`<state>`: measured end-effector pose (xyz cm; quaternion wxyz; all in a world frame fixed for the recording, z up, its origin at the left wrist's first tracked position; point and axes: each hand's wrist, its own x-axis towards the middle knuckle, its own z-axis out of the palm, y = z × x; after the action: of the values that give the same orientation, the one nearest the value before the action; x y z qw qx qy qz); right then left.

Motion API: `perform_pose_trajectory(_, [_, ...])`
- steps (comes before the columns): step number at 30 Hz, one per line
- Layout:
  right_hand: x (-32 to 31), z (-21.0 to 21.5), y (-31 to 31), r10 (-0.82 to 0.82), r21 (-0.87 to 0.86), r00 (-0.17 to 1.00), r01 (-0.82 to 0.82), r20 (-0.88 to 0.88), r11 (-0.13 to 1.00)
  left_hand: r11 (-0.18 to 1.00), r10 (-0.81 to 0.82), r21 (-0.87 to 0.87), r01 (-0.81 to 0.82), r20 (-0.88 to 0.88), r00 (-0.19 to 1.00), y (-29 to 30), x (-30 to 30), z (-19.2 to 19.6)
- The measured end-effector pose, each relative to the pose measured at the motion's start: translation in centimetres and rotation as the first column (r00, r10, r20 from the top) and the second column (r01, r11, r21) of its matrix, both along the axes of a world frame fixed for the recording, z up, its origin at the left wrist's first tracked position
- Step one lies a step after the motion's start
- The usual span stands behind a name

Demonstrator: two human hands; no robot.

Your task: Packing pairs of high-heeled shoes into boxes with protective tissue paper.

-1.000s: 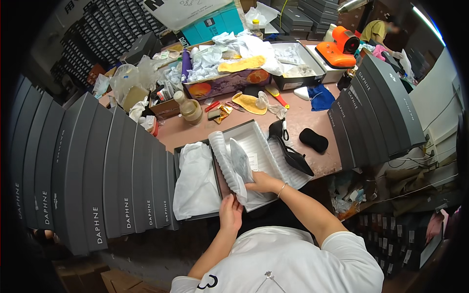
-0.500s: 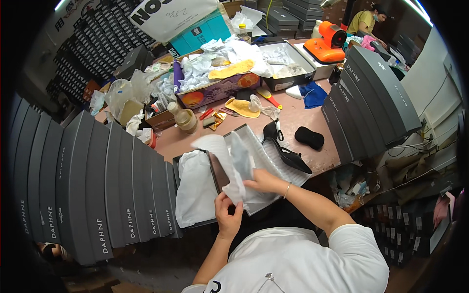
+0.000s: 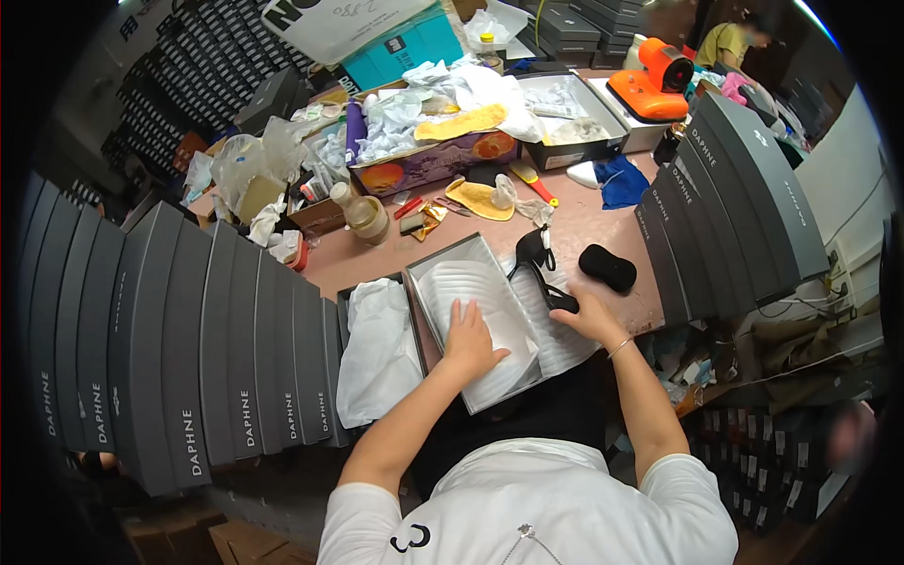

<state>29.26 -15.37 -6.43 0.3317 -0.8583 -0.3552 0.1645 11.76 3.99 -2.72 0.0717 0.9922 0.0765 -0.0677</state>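
My left hand (image 3: 468,344) lies with fingers spread on a white ribbed foam sheet (image 3: 461,282) inside an open grey shoe box (image 3: 439,341). To its right, my right hand (image 3: 597,318) grips the toe end of a black heeled shoe (image 3: 535,252), its fingers partly covering that end. The shoe rests on another ribbed white sheet (image 3: 562,350) beside the box. White tissue paper (image 3: 375,353) fills a dark box part left of the open box. A black rounded pad (image 3: 607,269) lies just beyond my right hand.
Grey shoe boxes stand in rows at left (image 3: 193,348) and in a stack at right (image 3: 730,207). Behind are a glass jar (image 3: 365,221), a yellow insole (image 3: 480,200), a purple carton (image 3: 433,169) of crumpled paper and an orange device (image 3: 650,89). A person (image 3: 723,45) is at far right.
The white sheet that both hands held raised over the box now lies inside it. My left hand has flattened onto it, and my right hand has moved right to the shoe.
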Motion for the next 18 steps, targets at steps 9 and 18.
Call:
perform_pose_trajectory(9, [-4.6, 9.8, 0.9, -0.026, 0.383, 0.995, -0.013, 0.096, 0.923, 0.232, 0.621, -0.967, 0.109, 0.233, 0.748, 1.3, -2.7, 0.1])
perform_pose_trajectory(18, [-10.0, 11.3, 4.1, 0.578, 0.681, 0.518, 0.013, -0.631, 0.732, 0.508, 0.522, -0.859, 0.068, 0.370, 0.769, 1.6, -11.9, 9.8])
